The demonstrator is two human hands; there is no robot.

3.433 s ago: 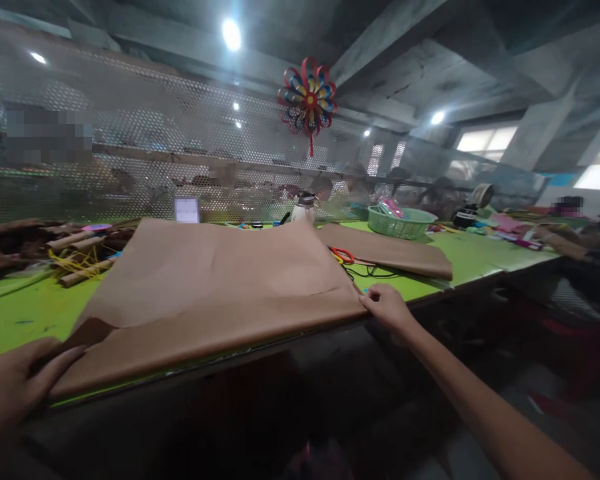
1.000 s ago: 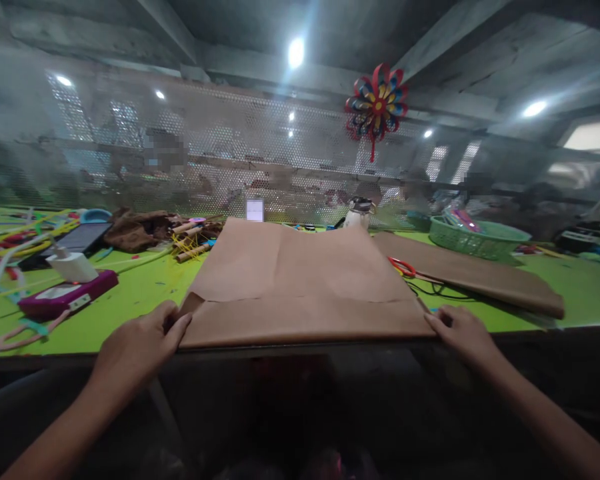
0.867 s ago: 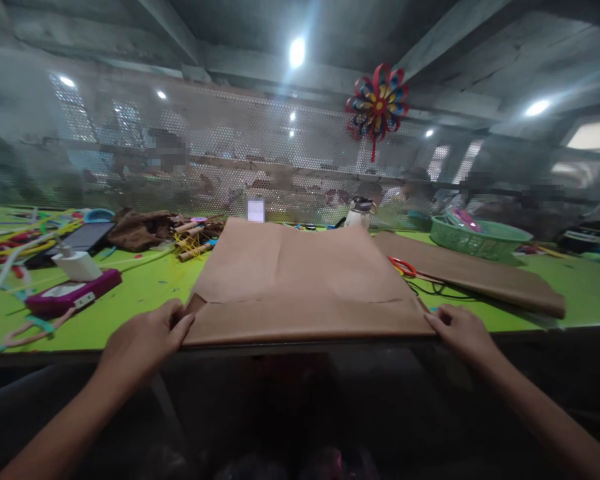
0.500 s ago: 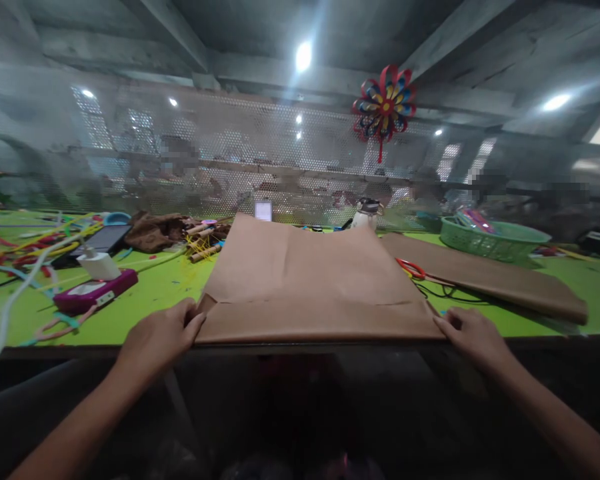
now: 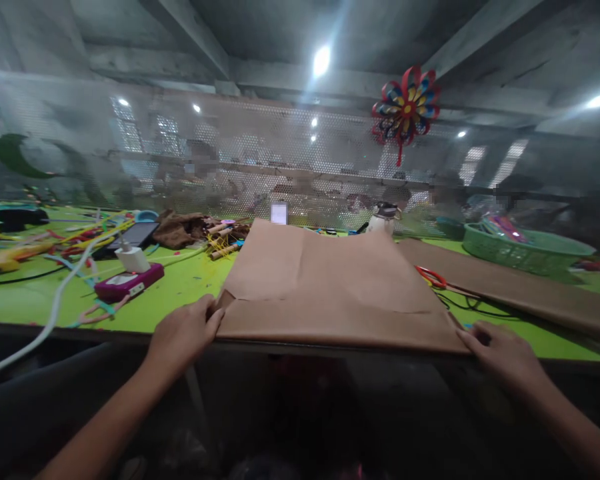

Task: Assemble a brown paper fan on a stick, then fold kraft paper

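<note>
A large sheet of brown paper (image 5: 325,280) lies at the front edge of the green table, its near edge folded over into a band. My left hand (image 5: 187,330) pinches the fold's left end between thumb and fingers, where a small corner flap sticks up. At the other end, my right hand (image 5: 503,347) grips the fold's right corner in the same way. Both hands are closed on the paper, and the fold is stretched between them along the table edge. The fingertips under the paper are partly hidden.
Left of the paper are a purple power strip (image 5: 130,283) with a white plug (image 5: 133,258), a white cable (image 5: 57,303) and a dark phone (image 5: 135,235). On the right lie red-handled scissors (image 5: 431,277), another brown sheet (image 5: 510,280) and a green basket (image 5: 525,252). A bottle (image 5: 381,219) stands behind.
The camera view has turned slightly left, so everything sits further right in the picture. Both hands keep their hold on the folded paper, which looks nearly the same.
</note>
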